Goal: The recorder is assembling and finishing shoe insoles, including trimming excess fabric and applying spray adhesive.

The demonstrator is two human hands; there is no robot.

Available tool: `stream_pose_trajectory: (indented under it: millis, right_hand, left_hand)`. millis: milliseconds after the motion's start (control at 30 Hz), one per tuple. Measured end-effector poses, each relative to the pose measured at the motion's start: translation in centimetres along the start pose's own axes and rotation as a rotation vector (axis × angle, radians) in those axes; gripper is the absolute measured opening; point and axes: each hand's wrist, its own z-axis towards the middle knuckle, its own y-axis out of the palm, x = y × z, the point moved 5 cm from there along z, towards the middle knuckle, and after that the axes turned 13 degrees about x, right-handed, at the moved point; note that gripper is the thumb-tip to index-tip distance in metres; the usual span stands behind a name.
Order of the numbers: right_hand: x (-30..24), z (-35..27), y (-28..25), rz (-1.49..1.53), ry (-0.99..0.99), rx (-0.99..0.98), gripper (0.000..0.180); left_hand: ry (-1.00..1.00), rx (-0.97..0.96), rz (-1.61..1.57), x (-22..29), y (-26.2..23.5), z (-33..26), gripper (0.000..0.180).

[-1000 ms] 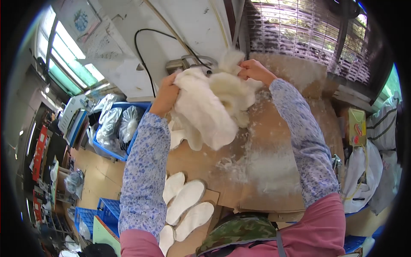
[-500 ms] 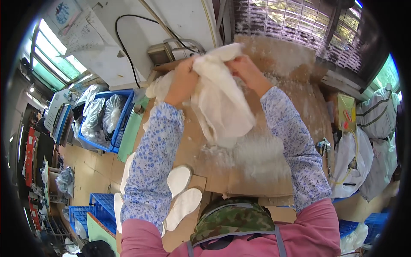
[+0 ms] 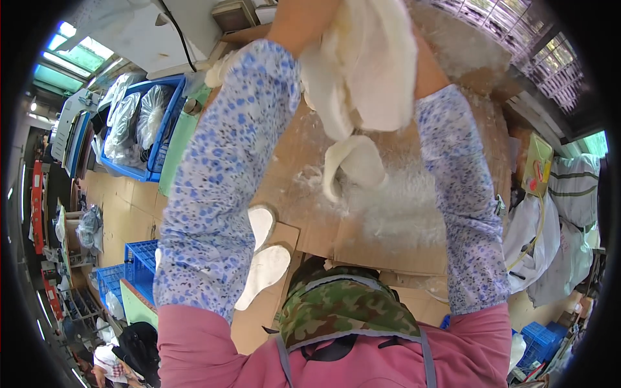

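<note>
Off-white soft cloth [image 3: 378, 71], with a yellowish streak along one fold, hangs from my raised hands at the upper edge. Only the back and wrist of my left hand [image 3: 304, 22] show, left of the cloth; its fingers run out of the picture. Behind the cloth's right side, my right hand [image 3: 428, 64] is mostly hidden, with just the wrist area visible. Both hands appear closed on the cloth. Directly below it, a curled off-white piece [image 3: 359, 158] stands over the cardboard sheet [image 3: 304, 213]; whether it touches the hanging cloth is unclear.
White powder [image 3: 401, 213] is smeared across the cardboard. White sole-shaped pieces [image 3: 265, 275] lie by my left sleeve. A blue crate [image 3: 152, 169] of plastic-wrapped goods stands at left. White sacks [image 3: 537, 226] and a yellow box [image 3: 537, 165] line the right side.
Both hands have risen toward the upper edge with the cloth, which now looks larger. A curled piece has come into sight below it.
</note>
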Motion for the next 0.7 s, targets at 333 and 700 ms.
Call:
stream_pose_trajectory:
  millis: [333,700]
  right_hand:
    - [-10.6,5.2,-3.3,-0.135,-0.303,-0.021,0.027]
    - [-7.9,4.1,-1.4,-1.013,-1.259,-0.204,0.027]
  left_hand:
    - [0.197,0.262,-0.093,3.6,6.1,5.3,0.031]
    - [-0.020,0.404,0.210,-13.8,11.1,-7.1,0.035]
